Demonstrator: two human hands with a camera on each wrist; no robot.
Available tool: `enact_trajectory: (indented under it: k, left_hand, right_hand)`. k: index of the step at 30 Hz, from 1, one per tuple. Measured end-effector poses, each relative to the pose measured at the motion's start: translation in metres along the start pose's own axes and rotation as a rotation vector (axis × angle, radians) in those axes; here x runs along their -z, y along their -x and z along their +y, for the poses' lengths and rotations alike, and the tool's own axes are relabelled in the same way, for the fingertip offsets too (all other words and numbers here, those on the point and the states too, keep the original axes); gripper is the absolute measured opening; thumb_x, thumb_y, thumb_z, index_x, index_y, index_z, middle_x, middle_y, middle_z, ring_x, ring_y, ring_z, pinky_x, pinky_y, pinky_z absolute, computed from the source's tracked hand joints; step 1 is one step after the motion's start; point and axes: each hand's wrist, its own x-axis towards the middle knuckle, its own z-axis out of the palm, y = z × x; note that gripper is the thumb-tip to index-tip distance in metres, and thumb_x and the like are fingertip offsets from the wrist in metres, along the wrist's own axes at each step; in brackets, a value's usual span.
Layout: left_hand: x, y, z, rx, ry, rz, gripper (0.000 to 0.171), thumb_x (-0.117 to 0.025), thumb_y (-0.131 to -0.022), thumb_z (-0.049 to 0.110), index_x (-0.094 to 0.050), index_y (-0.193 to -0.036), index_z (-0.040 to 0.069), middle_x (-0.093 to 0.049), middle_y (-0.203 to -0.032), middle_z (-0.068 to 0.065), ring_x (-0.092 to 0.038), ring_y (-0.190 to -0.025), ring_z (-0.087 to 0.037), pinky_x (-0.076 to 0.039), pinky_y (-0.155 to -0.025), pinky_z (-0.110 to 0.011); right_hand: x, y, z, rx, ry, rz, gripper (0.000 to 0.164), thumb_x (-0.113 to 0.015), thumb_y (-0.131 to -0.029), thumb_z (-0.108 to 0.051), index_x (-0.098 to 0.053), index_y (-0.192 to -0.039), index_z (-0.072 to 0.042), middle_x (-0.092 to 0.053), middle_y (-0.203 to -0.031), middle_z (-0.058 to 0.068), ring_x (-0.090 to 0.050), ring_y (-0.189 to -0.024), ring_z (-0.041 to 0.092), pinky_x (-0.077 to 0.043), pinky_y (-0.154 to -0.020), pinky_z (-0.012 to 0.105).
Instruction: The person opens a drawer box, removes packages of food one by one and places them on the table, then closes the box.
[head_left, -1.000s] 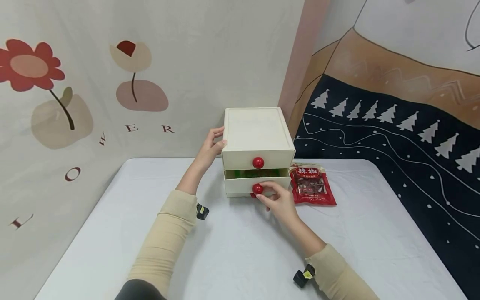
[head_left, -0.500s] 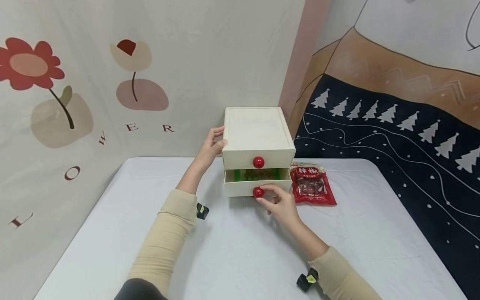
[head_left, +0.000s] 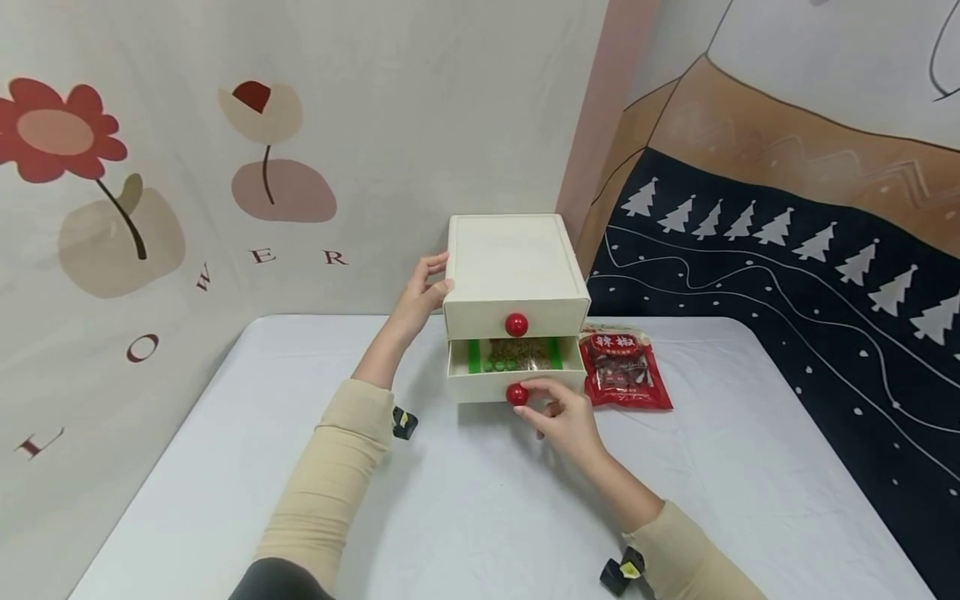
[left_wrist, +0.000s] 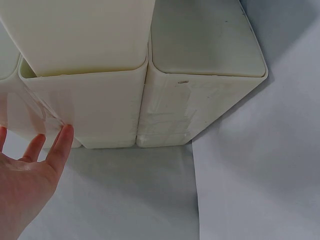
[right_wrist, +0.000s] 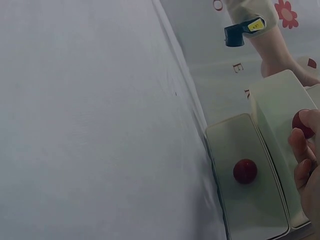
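Note:
A cream-white drawer cabinet (head_left: 517, 254) with round red knobs stands near the back edge of the table. My left hand (head_left: 420, 304) rests against its left side; in the left wrist view the fingers (left_wrist: 61, 147) are extended and touch the cream wall. With thumb and fingers, my right hand (head_left: 566, 423) pinches the red knob (head_left: 515, 394) of the middle drawer (head_left: 476, 388), which is pulled partway out. Inside lies a clear, green-edged packet (head_left: 521, 354), its contents too small to tell. Below, the bottom drawer (right_wrist: 232, 137) is closed in the right wrist view.
To the right of the cabinet lies a red plastic bag of dried chillies (head_left: 626, 371), partly behind the drawer. White cloth covers the table (head_left: 450, 517). A printed wall hanging (head_left: 375, 125) rises directly behind it, and a dark tree-patterned cloth (head_left: 750, 275) hangs at right.
My right hand has drawn the middle drawer farther out toward me, so more of the green-edged packet shows. The left hand has stayed against the cabinet's side.

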Motion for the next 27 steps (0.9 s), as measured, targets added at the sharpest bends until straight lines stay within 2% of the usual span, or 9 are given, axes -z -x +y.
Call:
enact_trajectory:
  k: [2,6,11,13,18,20,27]
  left_hand:
    - [0.0,0.0,-0.001,-0.002,-0.002,0.0,0.055,-0.045,-0.087,0.025,-0.029,-0.138,0.011,-0.03,-0.137,-0.014,-0.044,-0.11,-0.031,-0.04,-0.089,-0.046]
    - [0.0,0.0,-0.001,-0.002,0.007,-0.001,0.055,-0.045,-0.086,0.025,-0.03,-0.137,0.012,-0.03,-0.136,-0.014,-0.045,-0.11,-0.031,-0.04,-0.089,-0.046]
    - [0.0,0.0,-0.001,-0.003,0.006,-0.003,0.055,-0.045,-0.086,0.025,-0.029,-0.138,0.011,-0.03,-0.136,-0.014,-0.044,-0.11,-0.031,-0.04,-0.089,-0.046]
    - [0.0,0.0,-0.001,-0.003,0.006,-0.003,0.056,-0.045,-0.086,0.025,-0.029,-0.138,0.011,-0.03,-0.136,-0.014,-0.044,-0.11,-0.031,-0.039,-0.089,-0.046]
    - [0.0,0.0,-0.001,-0.007,0.02,-0.003,0.055,-0.045,-0.086,0.025,-0.03,-0.137,0.011,-0.03,-0.136,-0.014,-0.044,-0.11,-0.031,-0.039,-0.089,-0.046]
    - [0.0,-0.001,-0.002,-0.011,0.024,-0.004,0.055,-0.045,-0.086,0.024,-0.03,-0.137,0.011,-0.03,-0.136,-0.014,-0.044,-0.11,-0.031,-0.039,-0.089,-0.046]
    - [0.0,0.0,-0.003,-0.02,0.029,-0.004,0.056,-0.046,-0.086,0.024,-0.029,-0.137,0.01,-0.03,-0.136,-0.015,-0.044,-0.111,-0.032,-0.039,-0.089,-0.046]
  right_hand:
    - [0.002,0.002,-0.01,0.013,0.005,-0.004,0.03,-0.071,-0.073,-0.003,-0.063,-0.102,-0.004,-0.065,-0.088,0.01,-0.054,-0.044,0.02,-0.042,-0.037,0.025]
    - [0.003,0.004,-0.011,0.021,0.003,-0.013,0.029,-0.071,-0.073,-0.002,-0.063,-0.101,-0.004,-0.065,-0.088,0.009,-0.054,-0.044,0.02,-0.044,-0.038,0.026]
    - [0.0,0.007,0.015,0.054,-0.014,-0.008,0.029,-0.072,-0.074,-0.014,-0.064,-0.102,-0.015,-0.065,-0.088,-0.001,-0.053,-0.043,0.011,-0.043,-0.037,0.027]
    - [0.0,0.008,0.018,0.06,-0.01,-0.007,0.029,-0.073,-0.074,-0.016,-0.064,-0.101,-0.017,-0.065,-0.088,-0.003,-0.052,-0.042,0.01,-0.042,-0.036,0.026]
    - [0.003,0.013,-0.003,0.053,-0.003,-0.006,0.029,-0.072,-0.073,-0.005,-0.064,-0.1,-0.009,-0.065,-0.087,0.002,-0.052,-0.042,0.016,-0.042,-0.037,0.026]
    - [0.004,0.014,-0.004,0.05,-0.007,-0.004,0.029,-0.072,-0.072,-0.004,-0.064,-0.099,-0.009,-0.065,-0.087,0.002,-0.052,-0.042,0.015,-0.042,-0.037,0.026]
    - [0.001,0.019,0.019,0.09,-0.028,-0.015,0.029,-0.074,-0.072,-0.012,-0.064,-0.1,-0.014,-0.064,-0.088,0.0,-0.05,-0.041,0.008,-0.04,-0.035,0.023]
